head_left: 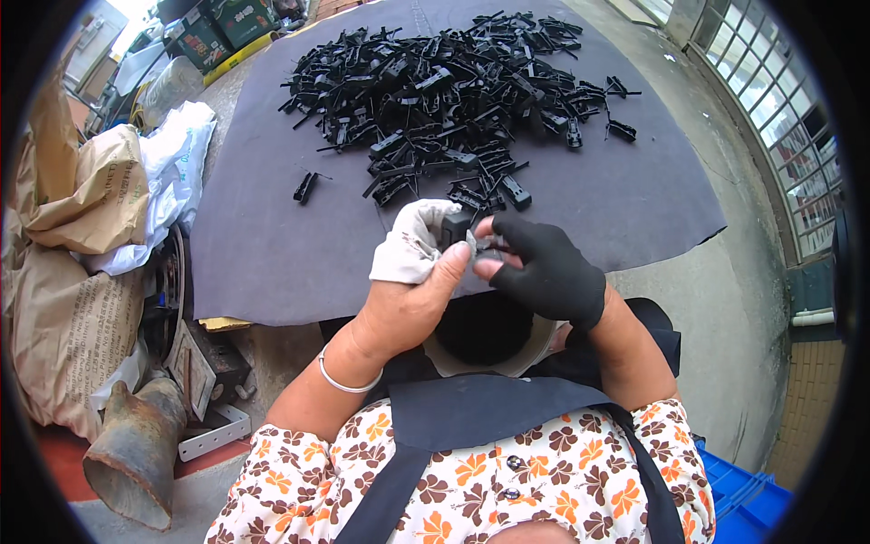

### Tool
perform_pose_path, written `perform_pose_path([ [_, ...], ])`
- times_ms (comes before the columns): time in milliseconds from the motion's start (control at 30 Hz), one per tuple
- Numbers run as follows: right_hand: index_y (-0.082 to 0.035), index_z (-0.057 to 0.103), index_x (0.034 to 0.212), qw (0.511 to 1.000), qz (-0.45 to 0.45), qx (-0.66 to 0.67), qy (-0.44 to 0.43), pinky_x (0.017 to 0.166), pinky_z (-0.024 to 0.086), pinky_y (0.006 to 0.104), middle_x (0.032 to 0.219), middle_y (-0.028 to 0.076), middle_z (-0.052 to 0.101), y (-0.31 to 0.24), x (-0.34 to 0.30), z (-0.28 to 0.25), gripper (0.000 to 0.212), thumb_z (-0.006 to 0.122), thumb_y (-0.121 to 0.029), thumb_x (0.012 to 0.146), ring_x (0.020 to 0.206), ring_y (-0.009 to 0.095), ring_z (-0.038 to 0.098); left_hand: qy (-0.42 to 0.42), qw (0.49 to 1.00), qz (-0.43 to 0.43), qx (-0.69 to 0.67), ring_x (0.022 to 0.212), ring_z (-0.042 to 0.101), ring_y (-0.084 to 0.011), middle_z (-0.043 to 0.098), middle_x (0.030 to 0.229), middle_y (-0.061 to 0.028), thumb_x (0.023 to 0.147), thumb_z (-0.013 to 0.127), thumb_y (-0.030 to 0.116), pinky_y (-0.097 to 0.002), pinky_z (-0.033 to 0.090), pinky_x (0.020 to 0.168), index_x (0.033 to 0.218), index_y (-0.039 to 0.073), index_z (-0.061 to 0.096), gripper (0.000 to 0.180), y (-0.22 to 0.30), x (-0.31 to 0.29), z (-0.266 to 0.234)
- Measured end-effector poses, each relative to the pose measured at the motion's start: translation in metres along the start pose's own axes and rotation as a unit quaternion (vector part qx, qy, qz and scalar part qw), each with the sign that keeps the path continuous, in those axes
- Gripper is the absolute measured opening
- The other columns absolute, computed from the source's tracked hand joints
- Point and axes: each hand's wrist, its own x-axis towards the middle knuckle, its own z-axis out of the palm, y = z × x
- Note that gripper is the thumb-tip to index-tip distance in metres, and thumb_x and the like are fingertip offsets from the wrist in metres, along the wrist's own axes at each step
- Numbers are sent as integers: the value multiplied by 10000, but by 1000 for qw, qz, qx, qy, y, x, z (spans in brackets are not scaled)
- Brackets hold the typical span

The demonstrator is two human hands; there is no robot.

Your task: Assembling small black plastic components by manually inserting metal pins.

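My left hand (412,272), its fingers covered by a white cloth glove and its thumb bare, is closed round a small black plastic part (456,227). Close beside it, my right hand (548,267) wears a black fingerless glove. Its bare fingertips come together at the part's right side, where something small and greyish shows, too small to name. Below both hands stands a pale bucket (446,363) with a dark interior. Beyond them, a large heap of similar black plastic parts (435,86), many with thin prongs, lies on a grey-covered table (263,245).
One loose black part (306,188) lies left of the heap. Brown paper sacks (91,199) and a white plastic bag (181,154) crowd the left side, above a rusty pipe piece (140,444). A barred window (779,118) is at right, a blue crate (739,494) at lower right.
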Motion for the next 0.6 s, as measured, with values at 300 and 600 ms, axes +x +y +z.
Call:
perform_pose_path([
  [300, -23, 628, 916, 989, -127, -10, 78, 604, 434, 224, 723, 18, 597, 10, 1, 1, 189, 711, -28, 745, 642, 70, 501, -80, 992, -91, -46, 559, 447, -33, 548, 769, -17, 913, 430, 51, -185, 393, 502, 1267, -24, 382, 365, 4, 1, 1],
  [600, -1, 622, 904, 999, -28, 23, -24, 608, 438, 280, 714, 62, 606, 6, 1, 0, 144, 600, -134, 855, 642, 107, 513, -57, 995, -86, -1, 540, 407, -25, 509, 703, 8, 879, 439, 38, -181, 340, 497, 1110, -2, 465, 236, -4, -1, 9],
])
